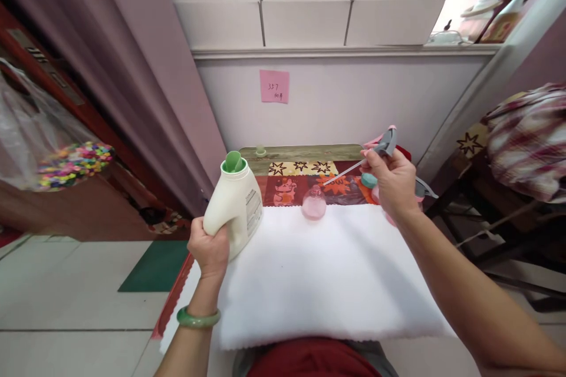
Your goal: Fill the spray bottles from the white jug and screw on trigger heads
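Cream plastic jug (245,206), head view: L hand (210,245) is gripping its handle at L side of white-covered surface (305,285); green insert (234,161) is sitting in the jug's mouth. R hand (391,179) is grasping grey-and-pink spray head (387,141), whose thin tube (345,173) is pointing down twd. pink bottle (313,206). Bottle is standing upright, uncapped, approx. mid-width, nr. back edge of white cover. Pink note (275,87) is hanging on wall (354,103) behind.

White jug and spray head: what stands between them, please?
In the head view, the small pink bottle stands between the white jug and the spray head.
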A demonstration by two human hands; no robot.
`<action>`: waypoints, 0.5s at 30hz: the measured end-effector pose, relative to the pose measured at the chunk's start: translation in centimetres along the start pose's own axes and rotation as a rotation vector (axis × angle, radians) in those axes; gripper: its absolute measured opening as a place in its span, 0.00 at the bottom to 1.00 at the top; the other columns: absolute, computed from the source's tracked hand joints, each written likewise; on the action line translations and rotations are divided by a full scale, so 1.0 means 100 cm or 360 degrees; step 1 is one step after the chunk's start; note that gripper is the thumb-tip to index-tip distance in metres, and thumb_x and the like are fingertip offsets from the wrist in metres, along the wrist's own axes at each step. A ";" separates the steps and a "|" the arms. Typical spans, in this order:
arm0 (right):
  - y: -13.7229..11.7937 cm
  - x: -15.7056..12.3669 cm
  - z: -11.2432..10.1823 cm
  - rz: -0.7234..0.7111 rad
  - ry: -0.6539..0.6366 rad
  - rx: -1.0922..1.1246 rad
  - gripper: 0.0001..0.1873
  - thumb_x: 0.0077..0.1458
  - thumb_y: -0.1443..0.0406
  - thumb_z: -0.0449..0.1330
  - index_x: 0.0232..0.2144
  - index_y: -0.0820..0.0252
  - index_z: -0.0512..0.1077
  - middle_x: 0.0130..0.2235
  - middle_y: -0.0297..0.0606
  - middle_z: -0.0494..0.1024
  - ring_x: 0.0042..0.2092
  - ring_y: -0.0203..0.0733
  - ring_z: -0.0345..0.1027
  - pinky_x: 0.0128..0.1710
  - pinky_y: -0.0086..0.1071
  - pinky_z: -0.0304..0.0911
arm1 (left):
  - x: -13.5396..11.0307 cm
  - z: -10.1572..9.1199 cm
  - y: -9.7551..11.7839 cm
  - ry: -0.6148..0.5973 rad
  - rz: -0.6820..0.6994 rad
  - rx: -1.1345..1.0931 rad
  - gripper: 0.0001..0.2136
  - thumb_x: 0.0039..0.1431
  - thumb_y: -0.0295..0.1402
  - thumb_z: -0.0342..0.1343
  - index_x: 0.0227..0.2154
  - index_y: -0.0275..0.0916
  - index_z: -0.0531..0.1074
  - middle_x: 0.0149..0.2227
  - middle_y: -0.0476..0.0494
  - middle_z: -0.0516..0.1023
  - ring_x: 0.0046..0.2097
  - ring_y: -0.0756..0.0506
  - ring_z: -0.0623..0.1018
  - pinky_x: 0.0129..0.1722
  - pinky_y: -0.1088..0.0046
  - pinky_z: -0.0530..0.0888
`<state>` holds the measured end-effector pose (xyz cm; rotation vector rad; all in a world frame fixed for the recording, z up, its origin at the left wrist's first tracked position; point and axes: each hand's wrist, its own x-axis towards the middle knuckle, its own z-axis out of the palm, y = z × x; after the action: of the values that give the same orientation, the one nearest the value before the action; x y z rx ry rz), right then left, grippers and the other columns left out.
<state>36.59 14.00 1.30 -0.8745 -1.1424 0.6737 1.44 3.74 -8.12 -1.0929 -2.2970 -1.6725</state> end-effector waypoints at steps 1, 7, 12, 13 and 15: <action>0.004 -0.001 0.002 0.0009 -0.0017 -0.0009 0.19 0.50 0.51 0.71 0.39 0.56 0.76 0.34 0.31 0.78 0.29 0.33 0.70 0.34 0.32 0.73 | 0.000 0.001 -0.003 0.0009 -0.0007 0.0006 0.12 0.46 0.40 0.61 0.30 0.45 0.64 0.26 0.53 0.67 0.31 0.45 0.68 0.35 0.68 0.66; 0.024 0.001 0.013 -0.0003 -0.0195 0.0014 0.20 0.48 0.52 0.71 0.38 0.56 0.73 0.31 0.29 0.73 0.29 0.33 0.67 0.32 0.29 0.70 | 0.001 -0.002 -0.017 0.0079 -0.0059 0.0031 0.13 0.46 0.40 0.61 0.31 0.45 0.64 0.28 0.51 0.68 0.32 0.42 0.70 0.39 0.63 0.69; 0.038 0.004 0.023 0.0021 -0.0179 -0.0012 0.22 0.47 0.50 0.70 0.37 0.56 0.71 0.33 0.31 0.74 0.30 0.35 0.67 0.33 0.31 0.69 | 0.001 -0.004 -0.023 0.0143 -0.0095 0.0045 0.15 0.46 0.42 0.62 0.32 0.46 0.63 0.31 0.49 0.69 0.35 0.40 0.72 0.43 0.59 0.71; 0.038 0.004 0.025 0.0017 -0.0173 -0.0011 0.22 0.47 0.50 0.70 0.37 0.56 0.71 0.33 0.31 0.74 0.29 0.34 0.67 0.33 0.32 0.69 | 0.002 -0.005 -0.023 0.0159 -0.0106 0.0052 0.15 0.46 0.42 0.63 0.32 0.46 0.63 0.31 0.49 0.69 0.36 0.40 0.72 0.44 0.58 0.72; 0.038 0.006 0.029 0.0011 -0.0178 -0.0004 0.21 0.48 0.50 0.69 0.37 0.56 0.71 0.33 0.31 0.74 0.29 0.34 0.67 0.33 0.31 0.69 | 0.002 -0.007 -0.023 0.0187 -0.0131 0.0069 0.15 0.46 0.42 0.63 0.32 0.46 0.63 0.31 0.49 0.68 0.36 0.39 0.72 0.45 0.55 0.72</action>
<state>33.95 17.16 -1.22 -0.8516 -1.2408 0.7346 -0.26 2.89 -9.56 -0.8786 -2.3215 -1.6592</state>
